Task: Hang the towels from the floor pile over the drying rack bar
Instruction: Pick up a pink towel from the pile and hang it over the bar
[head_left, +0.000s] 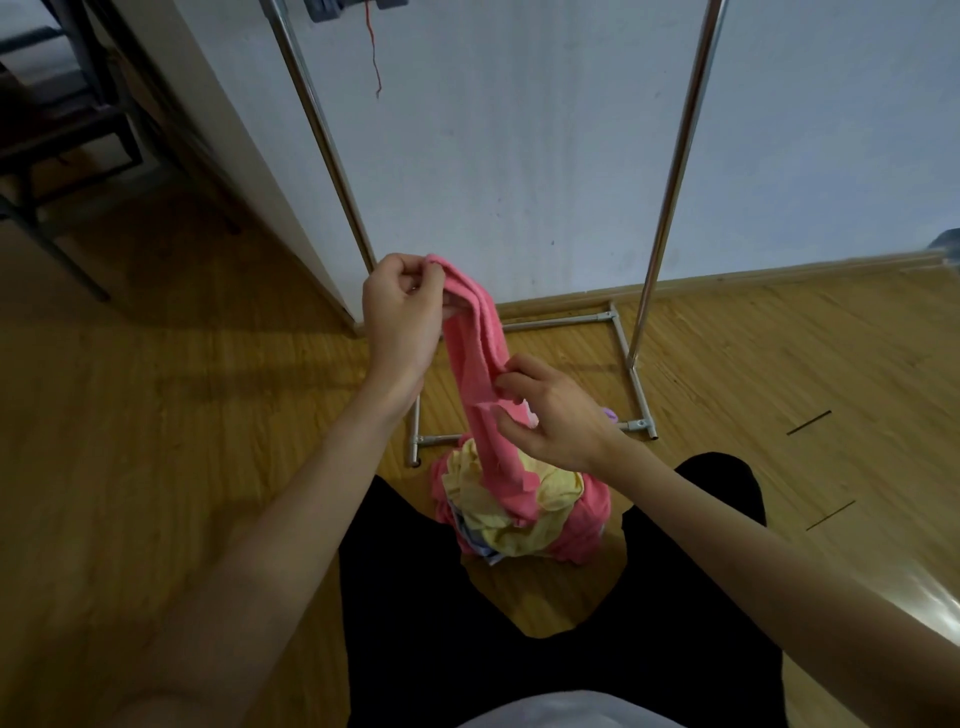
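Black trousers (519, 623) on the person's legs fill the bottom of the view, and between the knees sits the floor pile (524, 512) of yellow, pink and pale blue towels on the wooden floor (182, 415). Rising out of that pile is the pink towel (480, 353), bunched into a long rope, its lower end draped on the heap. The left hand (402, 317) pinches the upper end of it between thumb and curled fingers; the right hand (556, 410) grips it lower down, fingers closed round a fold about midway along. Both grips are therefore closed on the same cloth.

Just beyond the hands stands the drying rack (670, 171), its two shiny uprights climbing out of frame and its base tubes lying on the floor round the far side of the pile. The bar itself is not in view, somewhere above the top edge. A white wall (519, 130) sits behind it.

The risk, as I judge it, lies in the twist: lifted as it is, the towel would go over the bar as a rope, hang lopsided and slide off. Its tail may also drag a yellow towel up with it. The light rack might shift if tugged.
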